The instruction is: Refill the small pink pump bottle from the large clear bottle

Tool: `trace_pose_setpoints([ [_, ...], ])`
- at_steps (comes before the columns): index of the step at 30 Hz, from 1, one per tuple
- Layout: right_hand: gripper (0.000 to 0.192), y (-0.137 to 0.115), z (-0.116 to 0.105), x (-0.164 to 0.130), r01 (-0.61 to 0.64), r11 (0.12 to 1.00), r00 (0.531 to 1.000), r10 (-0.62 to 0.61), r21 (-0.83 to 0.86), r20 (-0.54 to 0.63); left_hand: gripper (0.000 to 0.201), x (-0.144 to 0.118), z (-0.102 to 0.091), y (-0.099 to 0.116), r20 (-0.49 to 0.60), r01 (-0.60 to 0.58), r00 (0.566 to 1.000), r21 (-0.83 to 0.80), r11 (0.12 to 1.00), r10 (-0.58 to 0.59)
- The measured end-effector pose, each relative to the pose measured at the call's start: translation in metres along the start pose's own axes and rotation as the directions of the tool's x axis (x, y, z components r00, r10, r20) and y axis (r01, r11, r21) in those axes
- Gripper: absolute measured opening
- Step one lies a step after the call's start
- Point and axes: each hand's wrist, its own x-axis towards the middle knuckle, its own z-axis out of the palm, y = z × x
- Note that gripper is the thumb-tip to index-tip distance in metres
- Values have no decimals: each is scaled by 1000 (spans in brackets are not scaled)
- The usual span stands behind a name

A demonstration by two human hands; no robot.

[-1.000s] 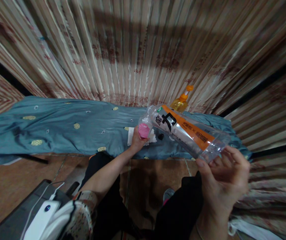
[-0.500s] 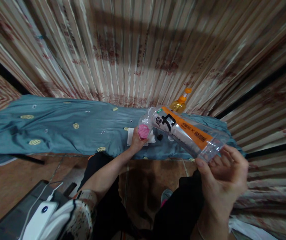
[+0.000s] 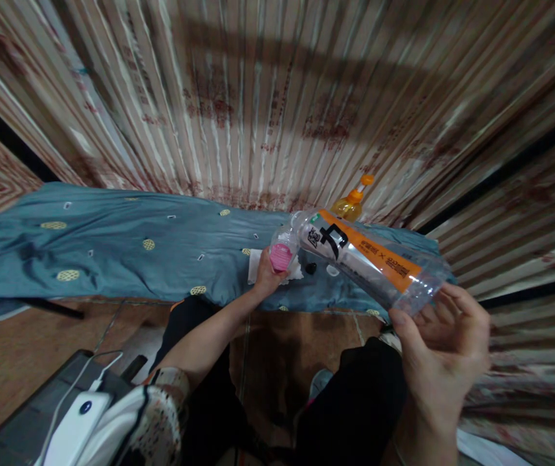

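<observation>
My right hand [image 3: 440,340] grips the base of a clear plastic bottle [image 3: 362,259] with an orange and white label, held tilted with its neck pointing left and down. My left hand [image 3: 268,278] is stretched out to the edge of the blue cloth [image 3: 112,243] and holds a small pink-topped container [image 3: 281,254] right under the bottle's mouth. A white tissue [image 3: 254,265] lies on the cloth beside that hand. A small black cap [image 3: 311,267] and a clear cap [image 3: 333,271] lie on the cloth under the bottle.
A yellow bottle with an orange spout [image 3: 350,202] stands at the back against the striped curtain [image 3: 268,103]. The blue cloth covers a long low surface. A white device with a cable [image 3: 76,421] sits at lower left. Brown tiled floor [image 3: 25,349] lies below.
The bottle and my right hand have shifted slightly right and down. The left hand with the pink container has stayed in place.
</observation>
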Motion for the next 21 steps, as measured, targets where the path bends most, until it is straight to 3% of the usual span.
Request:
trace_pose_setpoints([
  [21,71,-3,-6,14,5,1000,999,-5,-18,40,85,-1,-4,7,27,-23,999,-11,1000,23],
])
